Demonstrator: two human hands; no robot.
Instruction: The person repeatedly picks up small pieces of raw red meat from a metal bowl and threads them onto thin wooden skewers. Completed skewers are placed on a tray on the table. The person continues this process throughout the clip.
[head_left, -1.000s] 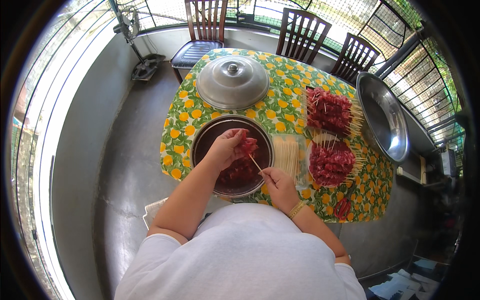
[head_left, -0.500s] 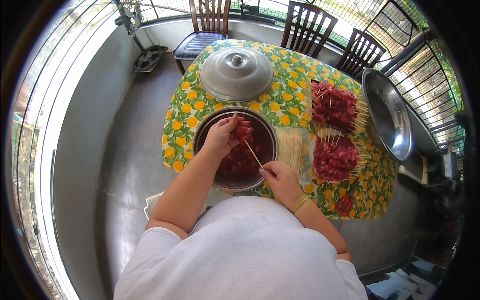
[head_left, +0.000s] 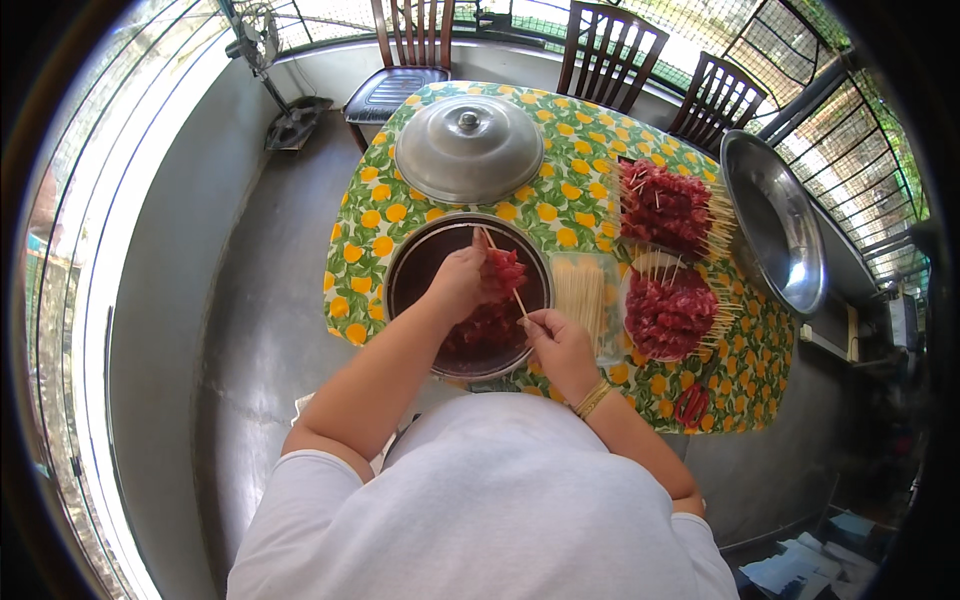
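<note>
Over a round metal pot (head_left: 397,262) of dark red marinade and meat, my left hand (head_left: 463,278) is closed round a piece of raw red meat (head_left: 506,272). A thin wooden skewer (head_left: 519,303) runs through that meat, and its upper tip shows beyond my left fingers. My right hand (head_left: 557,345) pinches the skewer's lower end at the pot's right rim. Just right of the pot lies a clear container of bare skewers (head_left: 580,300). Farther right, skewered meat is heaped in two piles, a far pile (head_left: 668,208) and a near pile (head_left: 668,312) on a plate.
A domed metal lid (head_left: 468,150) rests behind the pot on the fruit-patterned tablecloth (head_left: 358,285). A large metal basin (head_left: 772,220) leans at the table's right edge. Red-handled scissors (head_left: 691,405) lie near the front right. Wooden chairs (head_left: 612,55) stand along the far side.
The skewer has passed farther through the meat, so its tip now shows above my left hand. My right hand has stayed at its lower end.
</note>
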